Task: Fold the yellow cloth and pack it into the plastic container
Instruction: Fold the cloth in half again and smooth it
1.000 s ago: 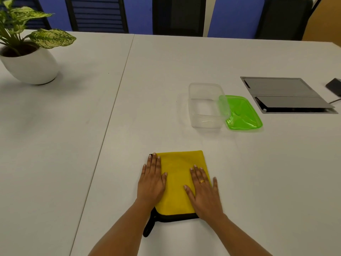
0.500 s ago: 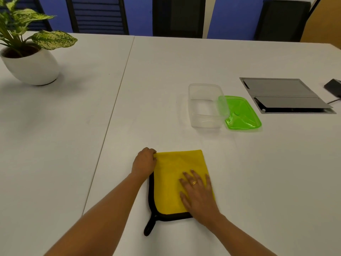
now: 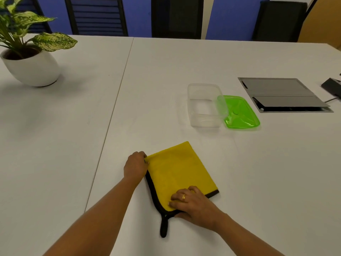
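The yellow cloth (image 3: 180,171), folded into a rectangle with a black edge and a black hanging loop, lies on the white table near me, turned at an angle. My left hand (image 3: 135,164) pinches its far left corner. At the cloth's near edge my right hand (image 3: 192,203), with a ring on one finger, grips the near corner, fingers on top and thumb under the edge. The clear plastic container (image 3: 204,105) stands open and empty further back to the right, apart from the cloth. Its green lid (image 3: 240,113) lies against its right side.
A potted plant in a white pot (image 3: 31,69) stands at the far left. A grey cable hatch (image 3: 282,95) is set in the table at the right, with a dark device (image 3: 332,85) at the right edge. Dark chairs (image 3: 177,16) line the far side.
Both hands lay flat on the cloth a second ago. My left hand moved to the far left corner and my right to the near edge. The cloth has turned at an angle.
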